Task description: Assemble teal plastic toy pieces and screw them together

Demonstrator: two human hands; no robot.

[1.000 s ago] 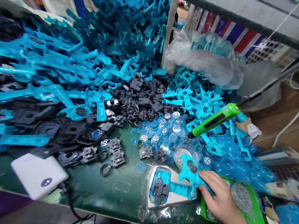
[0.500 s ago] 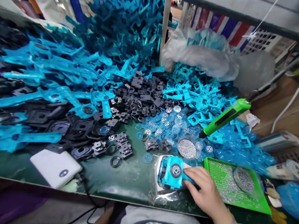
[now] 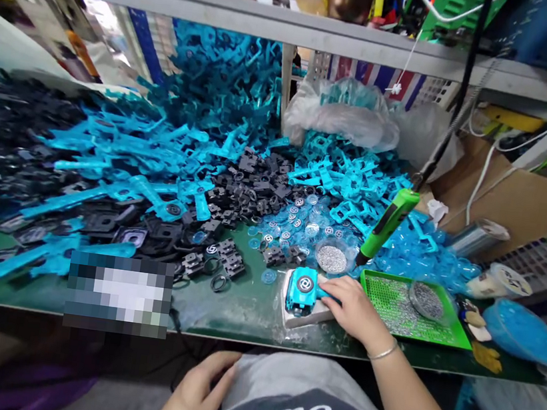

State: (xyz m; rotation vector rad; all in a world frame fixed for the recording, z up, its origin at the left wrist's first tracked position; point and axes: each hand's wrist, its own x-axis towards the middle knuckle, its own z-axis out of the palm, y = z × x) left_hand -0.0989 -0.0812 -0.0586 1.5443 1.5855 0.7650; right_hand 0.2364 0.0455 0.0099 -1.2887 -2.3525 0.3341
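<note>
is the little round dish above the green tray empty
Not empty: the clear round dish holds a heap of silver grains covering its bottom.

I see a turquoise housing (image 3: 292,295) with a white swirl (image 3: 304,282) on its black disc (image 3: 313,276). The tray (image 3: 389,321) is bright green, speckled silver, and the bench (image 3: 243,315) dark green under turquoise and black plastic parts (image 3: 197,171).

Two hands show: the left hand (image 3: 199,383) at six o'clock and the right hand (image 3: 353,310) at four, with one bangle (image 3: 382,352) on that wrist. There is one blue moulded part (image 3: 302,291) at five o'clock, one green pen-shaped tool (image 3: 386,223) at three, one green tray (image 3: 458,330) and one blue bowl (image 3: 523,332) at four, and one dish of silver beads (image 3: 331,258) at four. (The loose blue moulded parts (image 3: 209,82) and black moulded parts (image 3: 255,192) are far too many to count.)
</note>
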